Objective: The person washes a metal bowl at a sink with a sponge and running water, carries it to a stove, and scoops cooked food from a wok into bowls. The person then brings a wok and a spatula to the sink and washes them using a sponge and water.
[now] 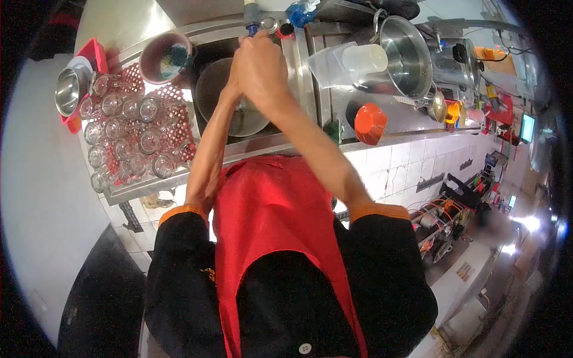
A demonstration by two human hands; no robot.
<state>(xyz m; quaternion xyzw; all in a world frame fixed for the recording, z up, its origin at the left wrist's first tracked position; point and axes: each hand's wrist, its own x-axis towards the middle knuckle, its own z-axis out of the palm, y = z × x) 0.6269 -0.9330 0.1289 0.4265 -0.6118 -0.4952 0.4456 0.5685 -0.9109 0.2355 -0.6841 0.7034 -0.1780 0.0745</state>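
Observation:
Over a dark sink (205,56), my left hand (234,80) and my right hand (260,65) are close together near a faucet (251,14). Fingers of both are closed and mostly hidden; what they hold, if anything, cannot be made out. A large round pan (243,122) lies in the sink below them. Left of the sink, several upturned glasses (119,128) stand on a red perforated mat (174,119). A pink bowl (151,67) with a scrubber inside sits between the glasses and the sink.
Right of the sink are a clear plastic container (325,67), an orange-red bowl (370,123) and a large metal pot (406,56). A metal bowl (70,89) rests in a red tray (97,56) at the far left. The steel counter's front edge (143,188) runs before me.

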